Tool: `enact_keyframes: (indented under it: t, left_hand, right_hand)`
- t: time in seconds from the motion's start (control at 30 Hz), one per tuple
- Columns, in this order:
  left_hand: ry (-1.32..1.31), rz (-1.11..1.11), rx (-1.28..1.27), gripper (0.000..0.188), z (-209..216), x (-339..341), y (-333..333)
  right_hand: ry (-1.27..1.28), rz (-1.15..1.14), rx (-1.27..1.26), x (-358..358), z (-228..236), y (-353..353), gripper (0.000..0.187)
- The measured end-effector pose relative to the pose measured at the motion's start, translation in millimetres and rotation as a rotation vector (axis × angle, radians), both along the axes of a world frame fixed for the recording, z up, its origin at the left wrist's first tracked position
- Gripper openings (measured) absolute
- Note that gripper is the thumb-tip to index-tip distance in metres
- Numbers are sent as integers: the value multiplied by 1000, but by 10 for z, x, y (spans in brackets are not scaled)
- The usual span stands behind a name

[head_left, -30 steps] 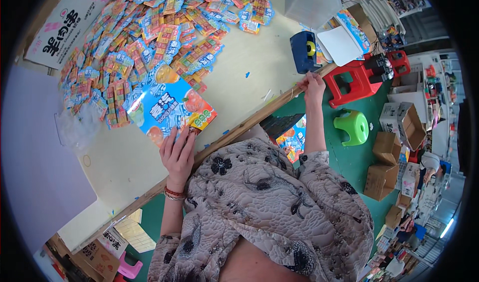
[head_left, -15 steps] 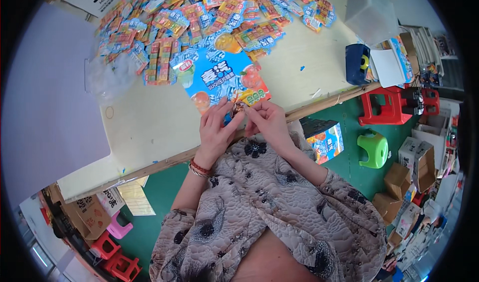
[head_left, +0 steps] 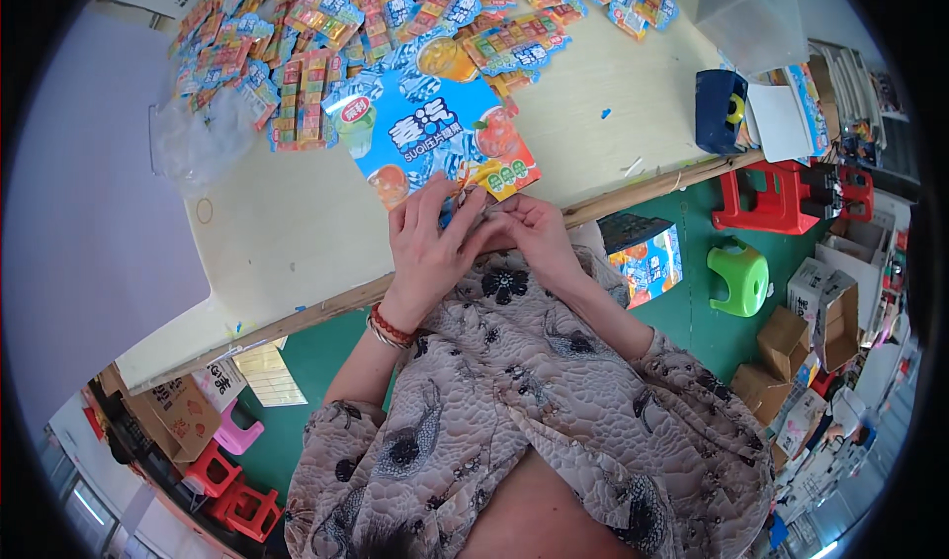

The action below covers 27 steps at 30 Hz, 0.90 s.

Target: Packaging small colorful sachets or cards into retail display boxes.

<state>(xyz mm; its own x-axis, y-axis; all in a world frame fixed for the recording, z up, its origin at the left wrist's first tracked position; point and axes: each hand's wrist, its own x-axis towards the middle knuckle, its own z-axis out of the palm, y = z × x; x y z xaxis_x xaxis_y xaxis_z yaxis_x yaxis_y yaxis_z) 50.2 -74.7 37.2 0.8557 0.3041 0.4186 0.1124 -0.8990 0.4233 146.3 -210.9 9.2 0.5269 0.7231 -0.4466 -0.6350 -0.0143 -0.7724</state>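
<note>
A flat-looking blue box point(head_left: 405, 104) with printed fruit and drinks lies on the pale table. My left hand point(head_left: 427, 248) is at its lower edge, fingers bent and closed, their tips overlapping the box's border. Beside it my right hand point(head_left: 534, 238) is closed in a pinch, thumb and fingertips meeting the left hand's fingers. Between the fingertips there is something small, mostly covered, and I cannot make out what it is. Beyond the box spreads a heap of candy packs point(head_left: 306, 94) in colourful wrappers with blue card tops.
A clear plastic bag point(head_left: 203, 139) lies left of the heap. On the right stand a translucent bin point(head_left: 751, 20) and a dark blue tape dispenser point(head_left: 720, 112). The wooden table edge point(head_left: 326, 312) runs before me. Stools, including a green one point(head_left: 739, 277), and cartons stand on the floor.
The view has shifted a little, so the table contents sit higher. My hands stay at the box's lower edge, drawn closer together, and the small thing between them is more covered.
</note>
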Motion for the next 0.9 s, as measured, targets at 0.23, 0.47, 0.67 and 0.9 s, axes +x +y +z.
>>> enact_keyframes:
  t: [0.23,0.47,0.67,0.9]
  left_hand:
    - [-80,72,147,29,-93,77,-8]
    - [25,24,241,39,-59,52,17]
    - [171,-61,69,58,60,-143,97]
    - [-36,507,-1406,62,-102,-26,121]
  right_hand:
    - [270,4,-90,60,119,-119,27]
    - [-568,-267,-306,431,334,-274,30]
    - [-505,312,-235,1383,26,352,67]
    - [-1013,457,-348,1214,-95,641,76]
